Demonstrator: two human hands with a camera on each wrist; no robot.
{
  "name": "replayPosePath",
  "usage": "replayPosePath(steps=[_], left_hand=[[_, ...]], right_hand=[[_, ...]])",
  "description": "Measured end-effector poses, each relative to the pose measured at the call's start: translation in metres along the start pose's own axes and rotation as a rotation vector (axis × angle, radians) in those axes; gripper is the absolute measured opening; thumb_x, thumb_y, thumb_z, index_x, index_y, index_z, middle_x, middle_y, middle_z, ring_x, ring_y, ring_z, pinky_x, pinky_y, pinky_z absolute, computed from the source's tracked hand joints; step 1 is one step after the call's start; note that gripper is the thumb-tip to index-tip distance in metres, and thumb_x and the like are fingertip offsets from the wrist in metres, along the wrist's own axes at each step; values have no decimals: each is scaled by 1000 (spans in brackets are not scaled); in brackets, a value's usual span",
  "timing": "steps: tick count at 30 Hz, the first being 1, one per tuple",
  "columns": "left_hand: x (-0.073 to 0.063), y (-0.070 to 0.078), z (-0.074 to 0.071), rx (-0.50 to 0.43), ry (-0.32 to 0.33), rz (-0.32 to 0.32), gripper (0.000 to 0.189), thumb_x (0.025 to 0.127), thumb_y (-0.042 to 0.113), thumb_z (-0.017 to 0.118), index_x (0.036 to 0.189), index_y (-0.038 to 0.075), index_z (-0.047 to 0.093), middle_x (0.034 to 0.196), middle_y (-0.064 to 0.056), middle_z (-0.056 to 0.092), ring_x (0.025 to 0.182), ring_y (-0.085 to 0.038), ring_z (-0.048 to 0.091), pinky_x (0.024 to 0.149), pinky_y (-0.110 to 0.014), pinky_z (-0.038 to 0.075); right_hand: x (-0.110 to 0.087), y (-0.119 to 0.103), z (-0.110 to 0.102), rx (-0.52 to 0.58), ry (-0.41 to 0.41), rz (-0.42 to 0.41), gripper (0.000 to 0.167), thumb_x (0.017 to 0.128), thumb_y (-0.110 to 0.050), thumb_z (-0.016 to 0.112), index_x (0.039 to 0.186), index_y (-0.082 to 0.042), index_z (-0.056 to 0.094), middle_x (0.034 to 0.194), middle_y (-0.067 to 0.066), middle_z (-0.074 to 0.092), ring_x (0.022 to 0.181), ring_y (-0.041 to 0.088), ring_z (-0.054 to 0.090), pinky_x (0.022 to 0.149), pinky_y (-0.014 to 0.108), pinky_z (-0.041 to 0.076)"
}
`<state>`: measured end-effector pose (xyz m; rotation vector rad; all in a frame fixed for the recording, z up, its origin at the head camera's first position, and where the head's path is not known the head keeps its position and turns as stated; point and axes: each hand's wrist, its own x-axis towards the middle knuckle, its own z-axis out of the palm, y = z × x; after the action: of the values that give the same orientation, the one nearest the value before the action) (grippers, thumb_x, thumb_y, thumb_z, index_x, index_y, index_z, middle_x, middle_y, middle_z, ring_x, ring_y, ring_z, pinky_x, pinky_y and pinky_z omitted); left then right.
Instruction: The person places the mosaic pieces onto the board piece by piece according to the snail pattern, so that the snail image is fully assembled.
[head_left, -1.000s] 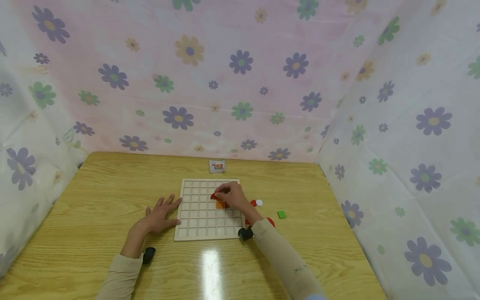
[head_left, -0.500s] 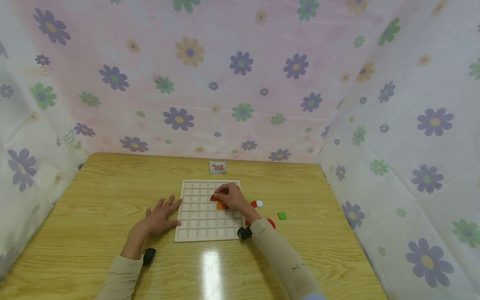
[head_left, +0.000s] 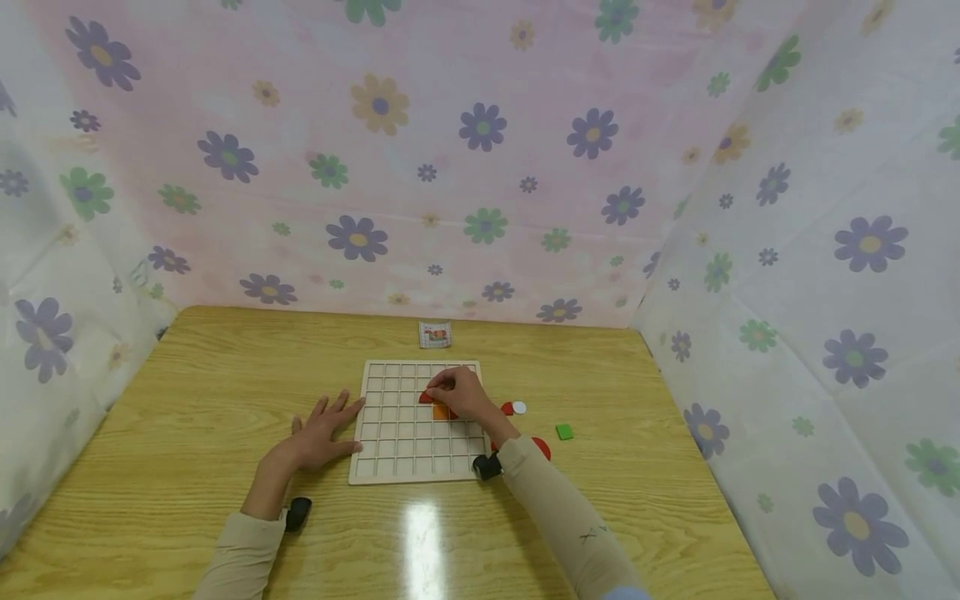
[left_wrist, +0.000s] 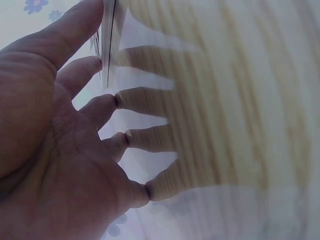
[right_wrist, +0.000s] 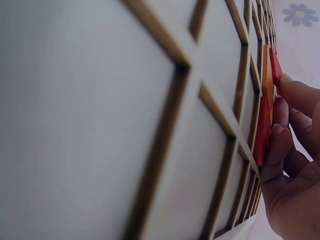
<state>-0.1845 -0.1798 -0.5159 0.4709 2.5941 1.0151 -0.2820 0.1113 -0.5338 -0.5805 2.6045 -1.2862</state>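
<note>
A pale wooden grid board [head_left: 397, 463] lies on the table. My left hand [head_left: 318, 437], fingers spread, touches its left edge with thumb and a fingertip; the left wrist view shows the palm [left_wrist: 70, 165] and fingertips down on the tabletop. My right hand [head_left: 463, 393] is over the board's upper right part and pinches a small red piece with a curved edge [head_left: 425, 397]. That red piece [right_wrist: 275, 65] sits right at the fingertips in the right wrist view, beside an orange square [right_wrist: 268, 75]. Another red piece [right_wrist: 261, 132] lies in the grid under the curled fingers.
Right of the board lie a small red piece [head_left: 507, 408], a white disc [head_left: 519, 407], a green square [head_left: 564, 432] and a larger red piece [head_left: 542, 447] partly hidden by the right sleeve. A small picture card [head_left: 435, 335] lies behind the board. Flowered cloth hangs around the table.
My right hand has shifted slightly left, and the pinched red piece has come slightly left and nearer, close above-left of the orange square. The left hand stays at the board's edge.
</note>
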Motion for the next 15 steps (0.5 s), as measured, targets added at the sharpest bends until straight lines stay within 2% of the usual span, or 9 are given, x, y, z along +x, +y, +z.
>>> replayPosePath(steps=[15], left_hand=[[-1,4,-3,9,-2,8,77,96,29,71,157,1,34,164,-34,12,147,-62,0,99,-89,-2]], right_hand=[[-2,-6,-1,-23,-15,6,12,97,-15,71,97,-6,79,87,6,73,69,7,58,66,23,49]])
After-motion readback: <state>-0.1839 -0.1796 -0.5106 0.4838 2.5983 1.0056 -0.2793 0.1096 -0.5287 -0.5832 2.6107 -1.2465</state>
